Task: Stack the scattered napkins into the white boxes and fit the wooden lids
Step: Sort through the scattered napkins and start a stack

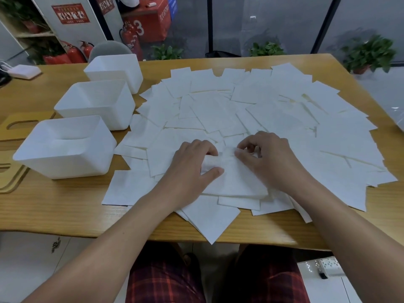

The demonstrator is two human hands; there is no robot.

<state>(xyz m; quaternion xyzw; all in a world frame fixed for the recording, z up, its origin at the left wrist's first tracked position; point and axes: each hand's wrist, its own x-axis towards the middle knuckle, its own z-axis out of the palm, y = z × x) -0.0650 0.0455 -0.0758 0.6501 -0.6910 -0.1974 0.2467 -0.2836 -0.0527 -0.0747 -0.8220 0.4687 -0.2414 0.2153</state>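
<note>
Flat light-wood lids with oval slots (pixel 16 127) lie mostly hidden under the three white plastic boxes (pixel 65 147), and the left frame edge cuts them off. Left hand (pixel 192 165) fingertips are tucked behind a fold of the white paper napkin (pixel 236 180) it holds, out of sight. Right hand (pixel 264 156) fingertips curl under at the same napkin, so the contact there is unclear. Many scattered napkins are overlapped, their lower layers covered. The wooden table (pixel 65 211) has its far right corner cut off. Red poster text (pixel 71 15) is too blurred to read.
</note>
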